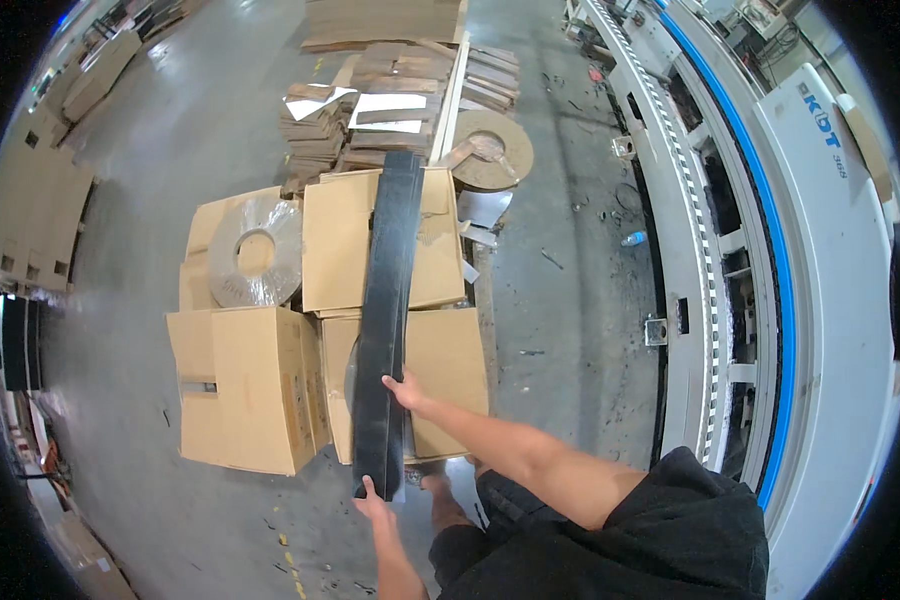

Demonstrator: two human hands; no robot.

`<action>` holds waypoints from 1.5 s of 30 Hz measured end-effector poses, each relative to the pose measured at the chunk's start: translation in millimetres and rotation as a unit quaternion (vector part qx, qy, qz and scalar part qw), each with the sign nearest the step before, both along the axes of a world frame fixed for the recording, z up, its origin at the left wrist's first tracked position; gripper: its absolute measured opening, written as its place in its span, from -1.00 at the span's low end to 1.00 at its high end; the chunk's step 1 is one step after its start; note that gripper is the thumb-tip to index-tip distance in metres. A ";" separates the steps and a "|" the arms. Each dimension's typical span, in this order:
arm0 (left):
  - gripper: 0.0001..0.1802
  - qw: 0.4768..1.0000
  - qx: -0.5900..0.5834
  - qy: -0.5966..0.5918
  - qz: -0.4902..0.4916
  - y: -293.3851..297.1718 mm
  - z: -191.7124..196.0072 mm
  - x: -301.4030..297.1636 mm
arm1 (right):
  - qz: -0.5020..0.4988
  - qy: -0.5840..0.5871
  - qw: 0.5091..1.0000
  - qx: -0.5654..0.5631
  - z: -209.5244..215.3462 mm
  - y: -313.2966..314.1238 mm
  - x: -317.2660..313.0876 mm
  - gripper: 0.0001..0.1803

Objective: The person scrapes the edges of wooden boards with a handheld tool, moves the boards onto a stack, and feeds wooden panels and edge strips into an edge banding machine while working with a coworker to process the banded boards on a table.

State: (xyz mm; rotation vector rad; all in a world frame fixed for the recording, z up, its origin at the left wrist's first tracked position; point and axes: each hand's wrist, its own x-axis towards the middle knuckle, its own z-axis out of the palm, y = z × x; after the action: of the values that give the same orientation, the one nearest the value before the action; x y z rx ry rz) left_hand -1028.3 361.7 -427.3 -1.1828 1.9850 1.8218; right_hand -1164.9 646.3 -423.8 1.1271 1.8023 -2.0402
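Right hand (406, 388) is reaching fwd, arm nearly straight, fingers curling round edge of what it is gripping. Left hand (372, 499) is sitting lower and nearer the body, forearm rising from btm edge, fingers closing in a grip. Both forearms bare.
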 end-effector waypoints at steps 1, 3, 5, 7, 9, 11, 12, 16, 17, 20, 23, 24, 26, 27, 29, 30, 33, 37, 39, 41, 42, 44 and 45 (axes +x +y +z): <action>-0.25 1.000 0.020 0.014 -0.019 5.4 -2.2 -1.0 | -0.033 0.008 0.999 -0.031 -2.4 -1.7 2.0 -0.29; -0.27 0.998 0.043 -0.008 -0.046 14.6 0.2 -9.2 | -0.061 0.016 0.995 -0.074 -2.1 -9.4 8.6 -0.32; -0.30 0.993 0.034 -0.038 -0.103 11.3 7.4 -16.0 | -0.094 -0.035 0.987 -0.129 7.9 -26.2 17.9 -0.33; -0.28 0.985 -0.051 -0.056 -0.152 12.5 12.6 -24.4 | -0.069 -0.050 0.977 -0.195 13.2 -27.7 41.7 -0.24; -0.26 0.979 -0.113 -0.063 -0.159 25.6 24.1 -40.1 | -0.070 -0.021 0.963 -0.258 17.3 -27.7 62.8 -0.21; -0.19 0.908 -0.300 0.067 -0.286 12.6 34.1 -47.1 | -0.064 -0.077 0.960 -0.262 49.0 -47.5 79.3 0.08; -0.18 0.908 -0.232 0.072 -0.342 22.7 45.9 -62.6 | -0.070 -0.080 0.959 -0.264 45.3 -44.7 90.0 0.08; -0.16 0.900 -0.136 0.033 -0.413 38.8 57.7 -103.5 | -0.119 -0.124 0.932 -0.320 56.5 -68.4 113.3 0.12; -0.15 0.901 -0.103 0.016 -0.421 33.3 59.2 -109.8 | -0.141 -0.111 0.914 -0.365 74.9 -78.7 108.8 0.11; -0.10 0.880 0.040 -0.037 -0.472 69.3 50.9 -116.8 | -0.219 -0.037 0.893 -0.392 37.3 -119.4 110.1 0.15; -0.07 0.872 0.052 -0.076 -0.482 28.2 17.4 -117.8 | -0.241 -0.185 0.908 -0.287 48.2 -153.0 83.8 0.29; -0.04 0.865 0.033 -0.087 -0.494 25.5 8.7 -121.9 | -0.227 -0.168 0.913 -0.294 41.4 -151.4 85.6 0.35; -0.03 0.870 0.039 -0.101 -0.480 14.6 0.6 -120.1 | -0.210 -0.154 0.919 -0.297 33.1 -155.0 86.2 0.40; -0.04 0.871 0.049 -0.099 -0.479 11.6 -6.9 -118.0 | -0.184 -0.168 0.924 -0.289 29.2 -154.2 88.4 0.39; -0.05 0.869 0.066 -0.096 -0.482 6.3 -16.8 -110.5 | -0.164 -0.184 0.930 -0.274 15.0 -149.2 100.2 0.39; -0.06 0.871 0.069 -0.090 -0.479 15.8 -28.8 -107.5 | -0.146 -0.164 0.948 -0.231 -7.5 -134.5 112.2 0.34; -0.09 0.925 0.005 -0.049 -0.377 -36.1 -29.6 -76.9 | -0.030 -0.104 0.982 -0.154 22.3 -124.9 115.3 0.22; -0.09 0.982 0.019 -0.101 -0.160 -4.8 7.5 -40.6 | 0.054 -0.087 0.995 -0.006 -2.8 -29.0 178.7 -0.06; 0.09 0.982 0.117 -0.141 -0.048 -19.3 5.2 -16.7 | 0.033 -0.109 0.993 -0.029 -0.6 9.4 201.1 -0.10; 0.12 0.983 0.112 -0.142 0.015 -38.4 4.2 10.5 | 0.064 -0.140 0.986 -0.065 26.7 54.1 211.0 -0.16; 0.15 0.977 0.140 -0.152 0.050 -20.6 1.2 13.6 | 0.034 -0.128 0.989 -0.058 7.9 91.0 241.1 -0.20; 0.25 0.977 0.152 -0.143 0.040 4.0 7.0 16.0 | 0.009 -0.112 0.992 -0.059 -12.0 144.8 282.7 -0.24; 0.35 0.978 0.153 -0.131 0.046 2.2 13.8 22.9 | -0.012 -0.142 0.987 -0.069 1.1 163.0 288.5 -0.29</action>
State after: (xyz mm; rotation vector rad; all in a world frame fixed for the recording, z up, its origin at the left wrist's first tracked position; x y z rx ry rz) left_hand -1005.4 363.9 -413.5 -1.3520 1.4708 1.8198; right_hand -876.4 809.3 -422.7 1.3246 1.4957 -1.8718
